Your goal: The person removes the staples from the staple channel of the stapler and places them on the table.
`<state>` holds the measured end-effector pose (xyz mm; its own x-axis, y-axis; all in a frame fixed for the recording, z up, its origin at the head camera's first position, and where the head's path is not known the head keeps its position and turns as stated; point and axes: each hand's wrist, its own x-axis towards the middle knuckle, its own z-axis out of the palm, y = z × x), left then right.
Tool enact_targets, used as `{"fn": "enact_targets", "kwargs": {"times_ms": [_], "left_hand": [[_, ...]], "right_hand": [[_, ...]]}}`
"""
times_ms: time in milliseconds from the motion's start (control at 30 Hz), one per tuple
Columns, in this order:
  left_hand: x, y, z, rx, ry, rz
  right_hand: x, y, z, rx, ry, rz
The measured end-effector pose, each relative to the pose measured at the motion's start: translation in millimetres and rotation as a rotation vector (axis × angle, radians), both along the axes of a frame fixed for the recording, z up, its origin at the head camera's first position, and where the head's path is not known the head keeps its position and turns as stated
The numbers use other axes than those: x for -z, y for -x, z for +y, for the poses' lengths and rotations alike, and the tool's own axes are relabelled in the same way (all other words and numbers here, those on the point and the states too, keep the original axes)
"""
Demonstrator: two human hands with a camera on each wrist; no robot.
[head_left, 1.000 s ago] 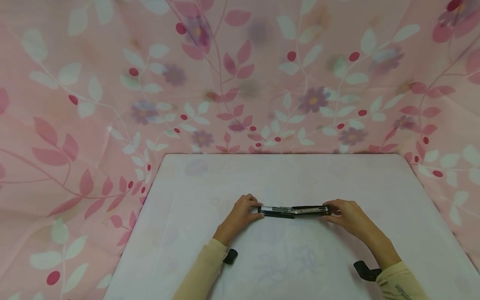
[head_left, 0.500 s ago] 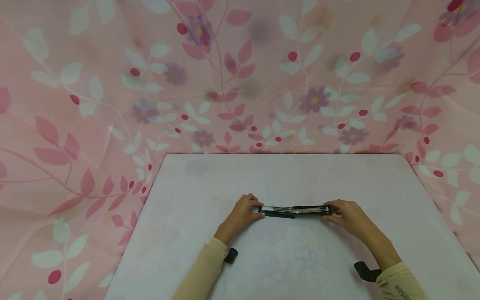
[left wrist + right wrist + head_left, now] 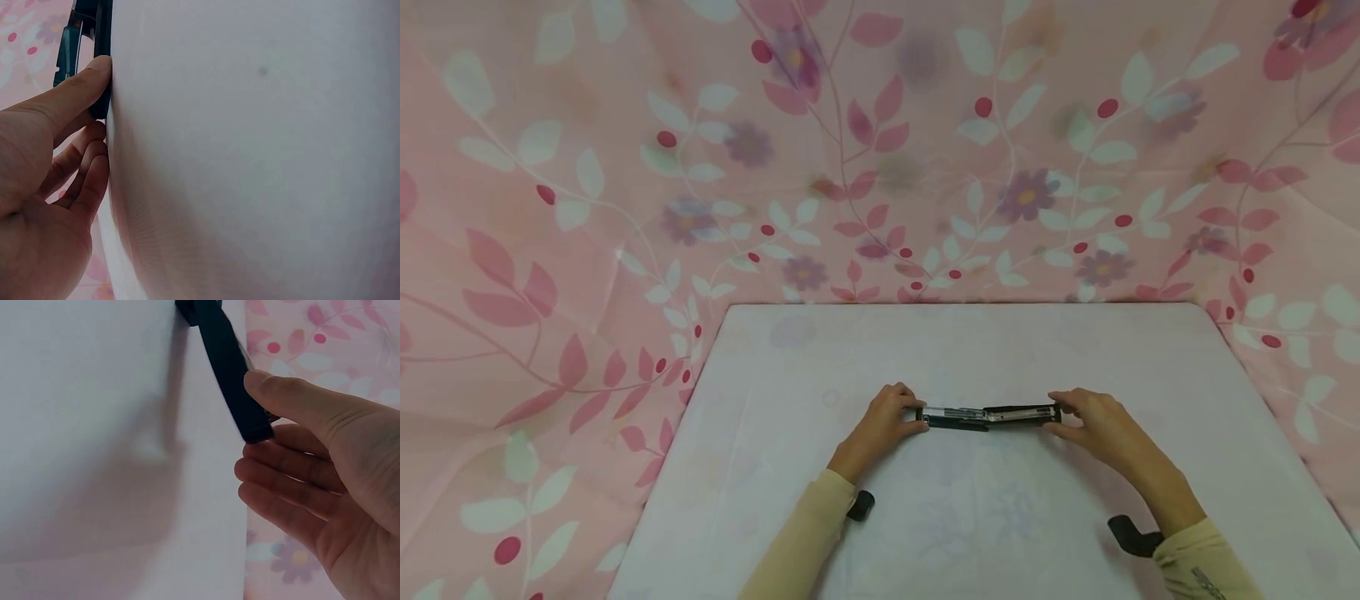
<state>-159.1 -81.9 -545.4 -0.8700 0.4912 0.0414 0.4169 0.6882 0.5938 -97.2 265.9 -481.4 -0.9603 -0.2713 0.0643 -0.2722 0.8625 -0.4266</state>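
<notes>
A dark stapler (image 3: 955, 422) with a silvery metal magazine lies folded wide open over the white table, its two halves in nearly one line. My left hand (image 3: 880, 427) pinches the left end between thumb and fingers. At the other end, the thumb and fingers of my right hand (image 3: 1103, 429) pinch the dark top arm. In the right wrist view that arm of the stapler (image 3: 226, 369) slants above the table, over its own shadow. The left wrist view has the left thumb (image 3: 94, 78) pressing the stapler's base, beside the tabletop.
A white cloth-covered table (image 3: 970, 350) extends around both hands. Pink flowered fabric (image 3: 880, 167) hangs behind it and at both sides. Black wrist-worn pieces (image 3: 1133, 537) stick out by both sleeves, close to the tabletop.
My right hand has risen slightly and its fingers have shifted on the stapler's end, with the right half tilting up a little. The left hand holds still.
</notes>
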Motion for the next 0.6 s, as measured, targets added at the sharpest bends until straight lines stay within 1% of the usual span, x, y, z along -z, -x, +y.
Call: {"fn": "enact_targets", "kwargs": {"times_ms": [133,233,333,433,500,600], "left_hand": [[-0.2,0.3,0.3,-0.004,-0.002,-0.008],[-0.2,0.7,-0.1,0.003,-0.007,-0.003],[0.1,0.7,-0.6,0.011,-0.011,0.003],[0.5,1.2,-1.5,0.017,-0.018,0.004],[0.9,1.7,-1.7,0.021,-0.023,0.001],[1.3,2.3,-1.7,0.022,-0.028,-0.007]], "right_hand": [[-11.1,1.2,-8,-0.003,-0.032,0.055],[-17.8,4.1,-19,-0.028,-0.062,0.107],[-21.3,7.9,-36,-0.059,-0.075,0.141],[-21.1,10.9,-58,-0.088,-0.089,0.153],[-19.2,11.3,-74,-0.104,-0.103,0.142],[-12.6,9.9,-96,-0.123,-0.141,0.126]]}}
